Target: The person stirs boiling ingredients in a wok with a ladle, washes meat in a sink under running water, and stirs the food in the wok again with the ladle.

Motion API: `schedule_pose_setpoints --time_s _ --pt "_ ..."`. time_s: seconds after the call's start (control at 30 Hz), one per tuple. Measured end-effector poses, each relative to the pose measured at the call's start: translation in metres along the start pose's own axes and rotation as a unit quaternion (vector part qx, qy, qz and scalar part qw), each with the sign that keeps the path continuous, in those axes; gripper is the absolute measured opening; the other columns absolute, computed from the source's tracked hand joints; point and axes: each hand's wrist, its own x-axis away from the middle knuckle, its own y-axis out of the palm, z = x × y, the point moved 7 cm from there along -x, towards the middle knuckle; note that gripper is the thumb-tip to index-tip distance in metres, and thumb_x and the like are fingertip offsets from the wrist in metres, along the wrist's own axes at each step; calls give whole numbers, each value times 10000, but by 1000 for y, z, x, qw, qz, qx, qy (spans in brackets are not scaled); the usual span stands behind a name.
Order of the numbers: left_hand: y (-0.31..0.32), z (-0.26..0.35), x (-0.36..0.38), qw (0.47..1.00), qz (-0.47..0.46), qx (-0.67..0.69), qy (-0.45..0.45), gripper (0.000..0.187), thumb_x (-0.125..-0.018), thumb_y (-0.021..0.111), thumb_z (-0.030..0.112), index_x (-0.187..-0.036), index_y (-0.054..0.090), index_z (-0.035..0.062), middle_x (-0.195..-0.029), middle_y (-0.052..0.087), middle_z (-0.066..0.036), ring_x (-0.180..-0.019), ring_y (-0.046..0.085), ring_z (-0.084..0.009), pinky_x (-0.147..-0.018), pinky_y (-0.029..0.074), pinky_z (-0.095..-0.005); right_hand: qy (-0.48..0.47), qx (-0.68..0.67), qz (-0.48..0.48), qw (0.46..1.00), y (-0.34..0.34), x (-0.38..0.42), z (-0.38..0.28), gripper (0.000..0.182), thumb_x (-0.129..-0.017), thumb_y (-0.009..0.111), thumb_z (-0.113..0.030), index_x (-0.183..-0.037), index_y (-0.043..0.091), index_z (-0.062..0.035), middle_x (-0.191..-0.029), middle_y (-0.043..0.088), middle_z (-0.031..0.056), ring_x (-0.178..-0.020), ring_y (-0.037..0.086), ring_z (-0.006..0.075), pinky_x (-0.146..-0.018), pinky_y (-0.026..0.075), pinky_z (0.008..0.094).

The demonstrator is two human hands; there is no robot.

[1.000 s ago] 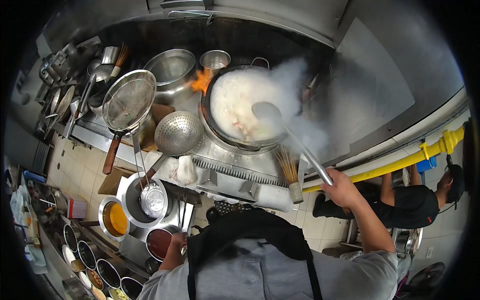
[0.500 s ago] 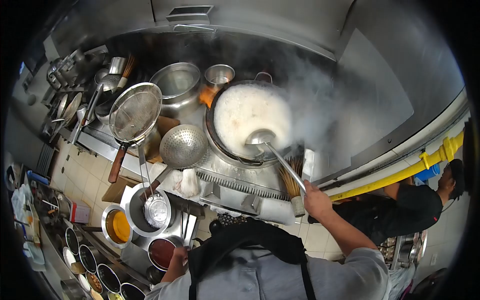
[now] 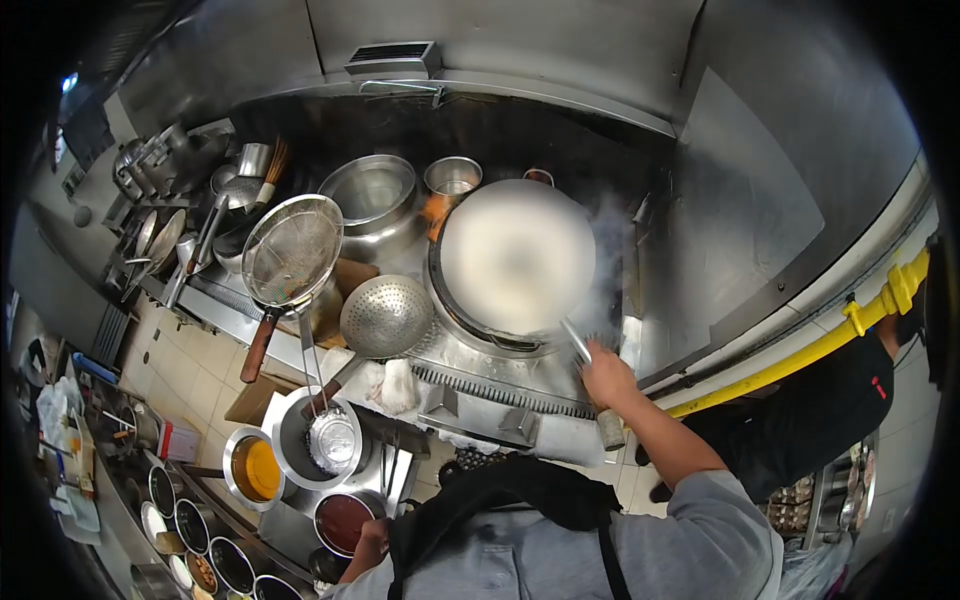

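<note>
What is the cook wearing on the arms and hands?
Both arms have grey sleeves pushed up toward the elbow. The right hand and left hand are bare: no gloves, and no watch or rings that I can make out. Black apron straps cross the grey top.

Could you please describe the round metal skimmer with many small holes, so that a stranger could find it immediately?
Start at the big steaming wok on the steel stove. Directly to its left a domed metal skimmer lies with its handle running down towards the sauce pots. Unlike the wire-mesh strainer further left, it is solid metal punched with small holes.
</note>
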Motion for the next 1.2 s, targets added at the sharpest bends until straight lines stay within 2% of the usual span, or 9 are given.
schedule_pose_setpoints --time_s 0.17,0.33,0.57,0.67,0.73,0.83,0.97,1.13,1.2 --pt "1 2 3 1000 3 -17 1 104 -828 561 80 -764 588 2 -601 539 -79 -454 512 -188 -422 416 -325 -30 -108 1 994 1 -30 1 364 -787 548 -196 -1084 561 14 -920 613 270 -894 596 411 -809 467 459" --pt "2 3 3 1000 1 -27 2 105 -828 562 81 -760 587 4 -600 537 -78 -452 510 -188 -420 413 -325 124 -299 -24 946 -38 -59 -6 364 -781 601 -220 -1035 574 40 -923 609 290 -898 584 429 -809 455 466" --pt "-1 4 5 999 2 -37 4 108 -828 562 82 -755 586 6 -598 535 -76 -450 507 -186 -418 409 -324 43 -99 141 984 -31 -114 16 398 -797 600 -221 -1010 540 110 -935 603 321 -821 620 428 -746 497 410" --pt "-1 1 5 999 2 -34 3 109 -828 563 83 -752 585 7 -597 535 -75 -449 505 -186 -416 407 -324 112 -240 -52 963 18 -119 23 350 -825 591 -233 -1000 545 66 -849 625 234 -628 623 346 -595 507 389" --pt "-2 -3 5 999 3 -33 1 110 -828 563 84 -751 585 8 -597 534 -75 -449 504 -185 -416 406 -324 193 -575 -165 778 42 -90 5 272 -861 566 -220 -1005 532 9 -692 561 76 -472 513 180 -438 436 327" --pt "-2 -8 4 999 1 -32 -2 112 -828 563 84 -749 584 9 -596 533 -74 -448 503 -185 -415 404 -324 194 -676 -280 654 50 -65 -21 187 -885 534 -175 -1013 508 -40 -606 422 -37 -415 361 67 -359 329 260" --pt "-4 -11 3 999 0 -35 -3 113 -828 563 85 -745 583 10 -595 532 -73 -447 501 -184 -413 401 -323 201 -697 -375 577 58 -45 -41 182 -889 510 -130 -1045 488 -40 -601 422 -55 -393 356 46 -338 314 233" --pt "-6 -8 4 999 -2 -41 0 116 -829 564 86 -742 582 12 -594 531 -72 -445 498 -183 -411 398 -323 188 -825 -399 354 42 -24 -67 192 -894 490 -124 -1042 484 -1 -606 412 -61 -380 341 -1 -326 312 163" --pt "-7 -6 4 999 -3 -45 0 117 -829 564 87 -740 582 13 -593 530 -72 -445 497 -183 -410 397 -323 179 -831 -404 338 31 -14 -68 202 -895 489 -126 -1047 477 8 -609 412 -58 -380 348 2 -325 316 166"
